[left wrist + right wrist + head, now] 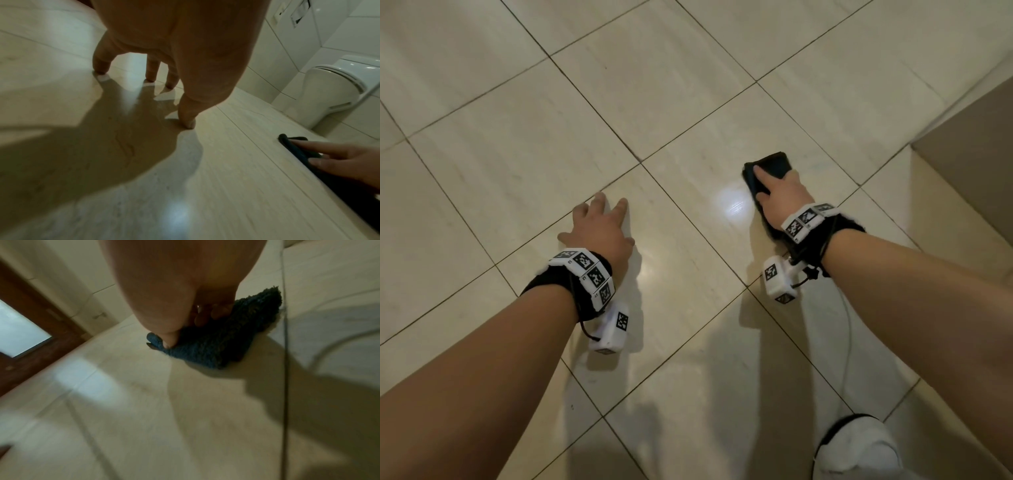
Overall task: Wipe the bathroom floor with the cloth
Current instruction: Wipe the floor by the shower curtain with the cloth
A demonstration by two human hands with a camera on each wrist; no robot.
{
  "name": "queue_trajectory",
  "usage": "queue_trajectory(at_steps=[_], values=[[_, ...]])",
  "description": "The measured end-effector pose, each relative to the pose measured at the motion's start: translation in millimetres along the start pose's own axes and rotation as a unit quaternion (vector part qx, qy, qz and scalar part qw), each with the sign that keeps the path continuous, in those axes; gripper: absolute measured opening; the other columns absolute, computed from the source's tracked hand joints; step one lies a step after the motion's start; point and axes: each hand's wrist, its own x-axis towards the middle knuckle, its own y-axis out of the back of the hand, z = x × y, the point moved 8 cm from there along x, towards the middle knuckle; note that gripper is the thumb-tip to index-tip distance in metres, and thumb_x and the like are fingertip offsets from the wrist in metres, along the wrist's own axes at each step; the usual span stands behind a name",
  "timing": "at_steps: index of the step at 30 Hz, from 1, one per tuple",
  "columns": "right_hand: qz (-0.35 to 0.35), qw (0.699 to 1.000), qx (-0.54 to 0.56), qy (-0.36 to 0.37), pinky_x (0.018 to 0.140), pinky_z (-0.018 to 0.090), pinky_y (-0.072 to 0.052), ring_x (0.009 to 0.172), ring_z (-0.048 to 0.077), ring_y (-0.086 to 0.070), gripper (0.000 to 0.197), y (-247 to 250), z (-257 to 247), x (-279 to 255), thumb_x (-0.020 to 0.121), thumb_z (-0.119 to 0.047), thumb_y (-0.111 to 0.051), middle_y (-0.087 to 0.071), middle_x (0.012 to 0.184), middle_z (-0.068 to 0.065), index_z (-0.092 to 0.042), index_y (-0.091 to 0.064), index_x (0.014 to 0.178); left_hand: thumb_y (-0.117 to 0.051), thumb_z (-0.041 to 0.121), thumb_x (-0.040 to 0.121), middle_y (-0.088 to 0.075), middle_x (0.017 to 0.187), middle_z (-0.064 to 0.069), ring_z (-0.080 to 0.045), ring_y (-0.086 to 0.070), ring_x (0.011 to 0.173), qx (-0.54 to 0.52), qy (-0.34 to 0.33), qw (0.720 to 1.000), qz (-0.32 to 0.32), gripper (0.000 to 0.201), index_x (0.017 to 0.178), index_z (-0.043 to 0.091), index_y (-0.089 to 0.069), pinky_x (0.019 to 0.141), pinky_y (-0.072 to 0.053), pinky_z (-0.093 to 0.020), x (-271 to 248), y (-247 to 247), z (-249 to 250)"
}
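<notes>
A folded dark blue cloth (774, 164) lies on the glossy beige tiled floor (654, 85), right of centre. My right hand (777, 192) sits on top of it, index finger laid along the cloth, thumb at its left edge. In the right wrist view the thumb and curled fingers of this hand (185, 321) clasp the bunched cloth (216, 344) against the tiles. My left hand (599, 222) is planted on a bare tile to the left, holding nothing; its spread fingertips (151, 76) touch the floor. The cloth (287, 141) and right hand (339, 155) show at that view's right edge.
A white toilet (333, 91) stands by the tiled wall beyond the cloth. A brown raised block or step (969, 154) borders the floor at right. A wood-framed door (30, 331) is to the left. My white-clad foot (856, 448) and a thin cable (846, 342) are near the bottom.
</notes>
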Motion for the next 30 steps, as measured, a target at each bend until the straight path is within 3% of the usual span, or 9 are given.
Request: queue_trajectory(at_steps=[5,8,11,16,21,25,30], values=[[-0.020,0.993,-0.041,0.109,0.087,0.035,-0.044,0.109,0.033,-0.053,0.051,-41,-70,-56,0.103,-0.034,-0.041,-0.035,0.135,0.011,-0.049,-0.027,0.150,-0.057,0.040,0.092,-0.004,0.161,0.005,-0.029,-0.007,0.146,0.000,0.001,1.000,-0.009,0.073,0.151,0.042,-0.014,0.099,-0.037,-0.065,-1,0,1],[-0.040,0.980,-0.087,0.174,0.085,0.040,-0.049,0.105,0.030,-0.049,0.053,-71,-112,-89,0.103,-0.034,-0.041,-0.038,0.124,0.010,-0.048,-0.022,0.151,-0.057,0.040,0.093,-0.002,0.162,0.005,-0.029,-0.007,0.146,-0.006,0.000,1.000,-0.015,0.073,0.151,0.041,-0.014,0.101,-0.036,-0.064,-1,-1,2],[-0.048,0.975,-0.094,0.198,0.079,0.039,-0.047,0.106,0.027,-0.045,0.054,-85,-122,-98,0.104,-0.034,-0.040,-0.036,0.120,0.008,-0.046,-0.020,0.152,-0.058,0.039,0.093,-0.003,0.162,0.004,-0.031,-0.009,0.145,-0.011,0.000,1.000,-0.018,0.072,0.151,0.041,-0.015,0.101,-0.036,-0.064,-2,-1,2],[-0.023,0.986,-0.034,0.160,0.085,0.040,-0.050,0.108,0.024,-0.048,0.051,-64,-101,-70,0.101,-0.038,-0.047,-0.040,0.122,0.004,-0.051,-0.031,0.147,-0.060,0.039,0.090,-0.009,0.160,0.002,-0.032,-0.013,0.143,-0.014,0.002,1.000,-0.020,0.072,0.150,0.040,-0.019,0.100,-0.038,-0.062,1,0,0],[0.017,0.995,-0.015,0.098,0.089,0.043,-0.049,0.107,0.026,-0.049,0.050,-25,-58,-22,0.100,-0.040,-0.046,-0.039,0.127,0.006,-0.050,-0.032,0.147,-0.068,0.041,0.081,-0.026,0.148,-0.007,-0.038,-0.029,0.131,-0.029,0.029,0.999,0.008,0.066,0.139,0.030,-0.036,0.091,-0.041,-0.055,4,13,18],[0.047,0.998,0.005,0.048,0.093,0.042,-0.047,0.110,0.032,-0.051,0.051,10,-1,19,0.100,-0.038,-0.047,-0.038,0.132,0.012,-0.046,-0.033,0.149,-0.069,0.042,0.081,-0.013,0.158,-0.003,-0.034,-0.016,0.140,-0.036,0.001,0.999,0.008,0.075,0.144,0.033,-0.029,0.096,-0.037,-0.060,11,13,37],[0.081,0.996,0.015,-0.044,0.099,0.040,-0.042,0.119,0.042,-0.047,0.053,49,82,51,0.102,-0.036,-0.046,-0.035,0.141,0.020,-0.038,-0.031,0.153,-0.072,0.041,0.080,-0.016,0.157,-0.001,-0.034,-0.016,0.141,-0.042,0.001,0.999,0.013,0.077,0.144,0.034,-0.031,0.098,-0.038,-0.064,16,14,34]])
